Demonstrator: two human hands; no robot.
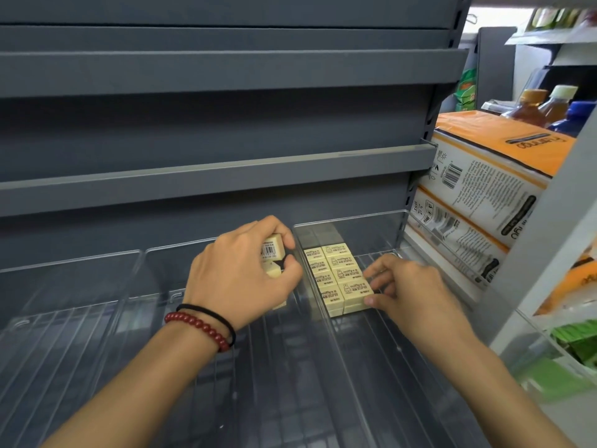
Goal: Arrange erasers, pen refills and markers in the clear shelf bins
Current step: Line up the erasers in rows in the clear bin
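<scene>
Your left hand [239, 279] is clenched round a small stack of cream erasers [273, 250], barcode facing up, held over the middle clear bin [168, 263]. Your right hand [407, 292] pinches the front-right eraser [355, 294] between thumb and curled fingers. That eraser closes the near end of two rows of Miffy erasers [329, 266] lying against the left wall of the right clear bin [371, 227]. A red bead bracelet [197, 324] and a black hair tie [213, 315] circle your left wrist; grey shelves [226, 176] rise behind

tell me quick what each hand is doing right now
Left hand: closed, fingers curled round loose erasers.
Right hand: closed, fingers and thumb pinch the front eraser of the rows in the bin.
</scene>
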